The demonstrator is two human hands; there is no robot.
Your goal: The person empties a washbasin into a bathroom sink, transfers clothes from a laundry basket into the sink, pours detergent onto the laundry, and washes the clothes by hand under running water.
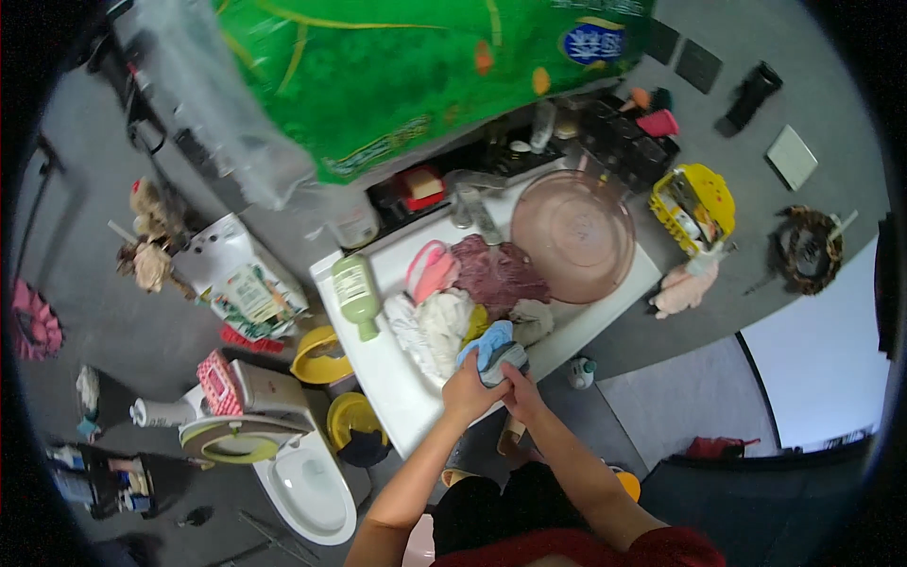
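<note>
At the front of the white sink [402, 406], a bunched grey-and-blue cloth [507, 363] is gripped between my two hands. My left hand [467, 389] is closed on its left side. On the other side the fingers of my right hand [524, 394] press into the grey part. Just beyond them, wet laundry lies heaped in the basin: white cloth [442, 321], a pink cloth [432, 274], a dark maroon garment [493, 272] and a beige cloth [533, 323]. A bit of yellow cloth [474, 324] peeks out between them.
A pale green bottle [354, 286] lies on the sink's left rim. The faucet [480, 215] and a translucent round basin [572, 231] are behind the laundry. A large green package [425, 76] covers the far side. Yellow buckets [321, 352] and a toilet [307, 482] stand at left.
</note>
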